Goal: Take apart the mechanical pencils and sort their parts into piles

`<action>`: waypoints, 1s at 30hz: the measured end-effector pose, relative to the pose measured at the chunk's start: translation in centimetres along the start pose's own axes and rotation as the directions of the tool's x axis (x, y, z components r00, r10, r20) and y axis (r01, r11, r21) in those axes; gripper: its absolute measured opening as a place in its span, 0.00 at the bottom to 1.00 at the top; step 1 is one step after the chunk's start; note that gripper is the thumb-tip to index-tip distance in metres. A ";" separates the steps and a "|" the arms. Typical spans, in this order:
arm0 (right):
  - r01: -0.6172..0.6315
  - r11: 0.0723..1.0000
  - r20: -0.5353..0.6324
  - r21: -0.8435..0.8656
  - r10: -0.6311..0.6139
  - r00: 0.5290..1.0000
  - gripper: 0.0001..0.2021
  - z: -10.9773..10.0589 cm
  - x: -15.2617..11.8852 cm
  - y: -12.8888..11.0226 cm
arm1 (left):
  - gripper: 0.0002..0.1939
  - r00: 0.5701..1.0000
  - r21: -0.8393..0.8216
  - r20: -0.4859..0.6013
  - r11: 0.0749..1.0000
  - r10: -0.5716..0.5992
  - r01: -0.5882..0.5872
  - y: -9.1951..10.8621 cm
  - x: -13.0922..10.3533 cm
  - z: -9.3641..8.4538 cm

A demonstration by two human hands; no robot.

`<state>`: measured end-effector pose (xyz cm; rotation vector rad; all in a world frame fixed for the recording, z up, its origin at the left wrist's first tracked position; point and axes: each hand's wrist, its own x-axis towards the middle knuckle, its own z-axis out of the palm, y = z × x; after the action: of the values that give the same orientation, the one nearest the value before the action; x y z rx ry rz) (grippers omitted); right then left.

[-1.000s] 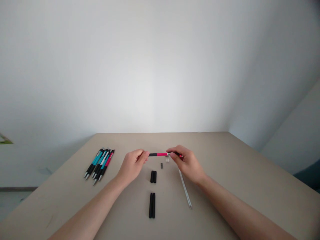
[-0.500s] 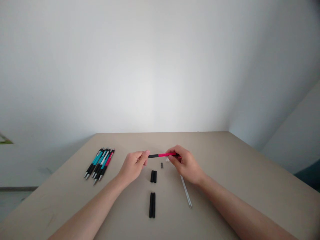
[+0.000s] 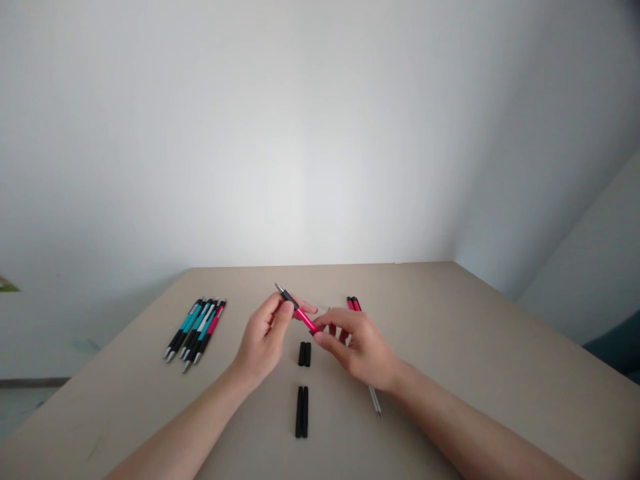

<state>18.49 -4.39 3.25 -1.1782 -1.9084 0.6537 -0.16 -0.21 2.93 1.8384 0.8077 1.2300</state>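
Note:
Between my two hands is a pink and black pen (image 3: 305, 317), tilted with its silver tip up and to the left. My left hand (image 3: 265, 337) pinches it around the black grip, some fingers stretched behind it. My right hand (image 3: 355, 340) has its thumb and fingertips on the pen's lower, rear end. Just beyond the right hand lie two pink barrels with black ends (image 3: 353, 304), partly covered by it. Thin pale refills (image 3: 375, 403) stick out below that hand, their upper parts hidden.
Two short black tubes (image 3: 305, 354) lie side by side below my hands, with two longer black tubes (image 3: 302, 412) nearer me. To the left, several teal, white and pink pens (image 3: 197, 330) lie in a group on the beige table (image 3: 240, 433). A wall (image 3: 310, 133) rises behind.
The pen has swung from nearly level to a slant, and its silver tip now shows. My right hand has moved left and slightly down, uncovering the pink barrels behind it.

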 end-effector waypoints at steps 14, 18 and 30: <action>-0.003 0.992 -0.002 -0.123 0.003 1.000 0.21 -0.4 0.2 0.4 | 0.12 0.912 0.463 0.345 0.805 0.221 -0.371 -0.5 0.0 -0.6; 0.015 0.992 0.006 -0.123 -0.015 1.000 0.21 -0.4 0.2 0.6 | 0.13 0.906 0.468 0.346 0.792 0.244 -0.392 -0.8 0.0 -0.7; 0.004 0.981 -0.038 -0.193 -0.012 0.999 0.16 -0.3 0.3 0.4 | 0.12 0.909 0.496 0.375 0.789 0.182 -0.362 -0.6 -0.1 -0.5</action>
<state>18.86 -3.92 3.23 -1.2929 -1.9766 0.4446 -0.69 0.13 2.54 2.6335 0.7879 0.8787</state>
